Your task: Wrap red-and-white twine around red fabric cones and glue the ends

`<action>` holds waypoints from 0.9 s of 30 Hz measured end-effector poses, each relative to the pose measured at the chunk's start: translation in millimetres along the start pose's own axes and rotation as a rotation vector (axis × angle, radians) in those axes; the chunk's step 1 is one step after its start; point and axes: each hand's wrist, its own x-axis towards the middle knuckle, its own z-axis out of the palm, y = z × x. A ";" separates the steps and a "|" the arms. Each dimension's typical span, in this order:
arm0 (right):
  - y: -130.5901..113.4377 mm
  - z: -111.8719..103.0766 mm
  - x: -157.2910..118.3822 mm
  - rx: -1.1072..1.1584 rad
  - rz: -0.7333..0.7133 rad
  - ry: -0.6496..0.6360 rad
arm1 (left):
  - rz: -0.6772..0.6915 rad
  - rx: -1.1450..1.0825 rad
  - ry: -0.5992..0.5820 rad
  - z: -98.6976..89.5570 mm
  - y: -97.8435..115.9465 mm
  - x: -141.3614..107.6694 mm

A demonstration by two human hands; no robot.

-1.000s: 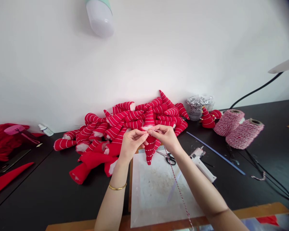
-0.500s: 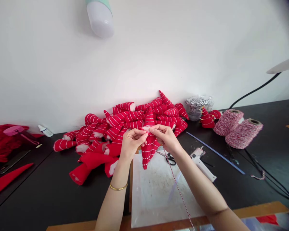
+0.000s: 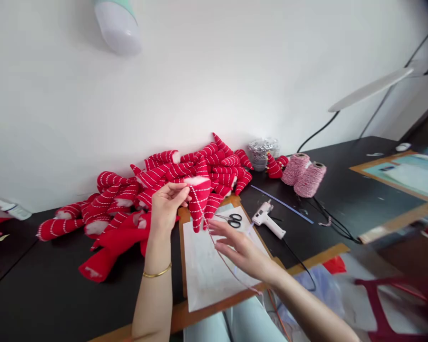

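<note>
My left hand (image 3: 169,202) pinches the edge of a red cone-shaped piece (image 3: 199,194) with white stitched lines; white stuffing shows at its wide top and its tip points down. A red-and-white twisted cord (image 3: 223,260) runs from that pinch down across the white sheet (image 3: 209,285). My right hand (image 3: 237,247) is beside the cord below the cone, its fingers stretched out and apart. Behind the hands lies a heap of similar stuffed red pieces (image 3: 110,192).
Black-handled scissors (image 3: 234,220) lie at the sheet's upper edge. To the right are a white glue gun (image 3: 269,221), a thin translucent stick (image 3: 281,204), two cord spools (image 3: 310,179) and a bag of silvery items (image 3: 262,152). A small bottle (image 3: 14,209) stands far left.
The view has swung right. My right hand has left the cone's top edge and moved down along the cord, its fingers opened. My left hand still holds the cone, whose stuffing now shows more.
</note>
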 end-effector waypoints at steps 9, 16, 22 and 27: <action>-49.0 -37.9 -39.8 -0.508 -0.438 0.357 | -0.137 0.097 -0.313 25.2 28.6 -105.3; -68.4 -7.5 -60.4 -0.541 -0.525 0.054 | -0.217 0.123 -0.294 18.6 40.5 -188.3; -72.4 10.9 -86.5 -0.660 -0.583 0.085 | -0.148 0.183 -0.217 16.5 52.2 -225.9; -82.4 26.5 -100.8 -0.566 -0.489 0.222 | -0.085 0.154 -0.101 21.5 58.2 -249.4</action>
